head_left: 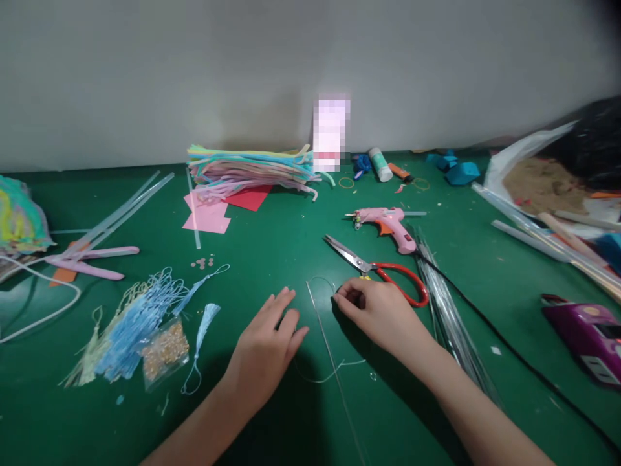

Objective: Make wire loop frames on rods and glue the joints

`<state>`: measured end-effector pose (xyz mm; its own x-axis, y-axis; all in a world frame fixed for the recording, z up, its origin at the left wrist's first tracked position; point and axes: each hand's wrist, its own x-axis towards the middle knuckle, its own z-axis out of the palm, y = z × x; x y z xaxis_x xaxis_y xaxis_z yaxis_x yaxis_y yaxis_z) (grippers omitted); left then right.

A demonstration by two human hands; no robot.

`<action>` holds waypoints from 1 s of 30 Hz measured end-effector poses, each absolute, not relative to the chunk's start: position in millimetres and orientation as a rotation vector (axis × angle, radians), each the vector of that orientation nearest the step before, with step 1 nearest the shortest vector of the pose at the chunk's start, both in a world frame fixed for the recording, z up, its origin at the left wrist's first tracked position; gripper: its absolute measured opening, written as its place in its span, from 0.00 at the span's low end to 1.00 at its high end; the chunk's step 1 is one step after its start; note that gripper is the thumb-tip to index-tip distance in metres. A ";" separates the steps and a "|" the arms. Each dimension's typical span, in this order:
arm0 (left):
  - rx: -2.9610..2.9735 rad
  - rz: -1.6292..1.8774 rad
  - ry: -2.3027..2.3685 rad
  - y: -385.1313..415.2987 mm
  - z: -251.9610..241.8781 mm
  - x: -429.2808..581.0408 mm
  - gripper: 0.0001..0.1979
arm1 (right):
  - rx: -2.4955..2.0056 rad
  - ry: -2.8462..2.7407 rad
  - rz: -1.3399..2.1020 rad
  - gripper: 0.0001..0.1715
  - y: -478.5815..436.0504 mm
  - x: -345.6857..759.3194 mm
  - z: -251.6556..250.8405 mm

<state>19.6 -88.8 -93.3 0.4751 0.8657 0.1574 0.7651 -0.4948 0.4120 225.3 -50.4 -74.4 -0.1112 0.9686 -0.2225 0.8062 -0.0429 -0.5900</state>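
My right hand (373,309) is closed in a pinch just left of the red-handled scissors (359,262). A thin pale thread (320,278) curves to its fingertips and appears pinched there. My left hand (266,343) hovers or rests over the table with its fingers apart, holding nothing. Between the hands lies a long thin wire (326,343), running down toward the near edge. Looser strands of pale thread (320,380) cross it lower down. A small clear ring-like bit (373,376) lies below my right hand.
Blue tassels (129,336) and a bag of beads (165,353) lie left. Behind are pipe cleaners (252,169) and pink paper (208,213). A pink glue gun (388,223) trails a black cord (466,294) past a wire bundle (449,323). A purple device (585,336) sits right.
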 end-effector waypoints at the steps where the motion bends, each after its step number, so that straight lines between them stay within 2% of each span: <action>1: 2.497 0.524 1.346 -85.5 -94.3 17.5 0.06 | -1.902 -1.968 0.887 0.09 -50.7 225.1 -74.1; 7: 2.710 0.598 1.217 -72.6 -101.7 12.0 0.06 | -1.913 -1.926 0.880 0.09 -57.1 226.0 -74.1; 11: 2.653 0.504 1.257 -73.1 -96.5 6.0 0.08 | -1.897 -1.897 0.875 0.09 -59.4 226.1 -76.8; 18: 2.752 0.217 1.115 -98.8 -92.7 22.1 0.41 | -1.903 -1.892 0.838 0.10 -58.5 223.9 -79.4; 20: 2.748 0.190 1.166 -104.6 -96.9 29.0 0.45 | -1.899 -1.879 0.839 0.10 -57.5 223.6 -80.3; 26: 2.706 0.123 1.112 -89.2 -100.0 26.5 0.47 | -1.894 -1.848 0.748 0.09 -51.3 223.3 -83.9; 30: 2.700 0.167 1.090 -75.6 -100.6 19.0 0.45 | -1.905 -1.846 0.709 0.09 -48.9 222.9 -84.2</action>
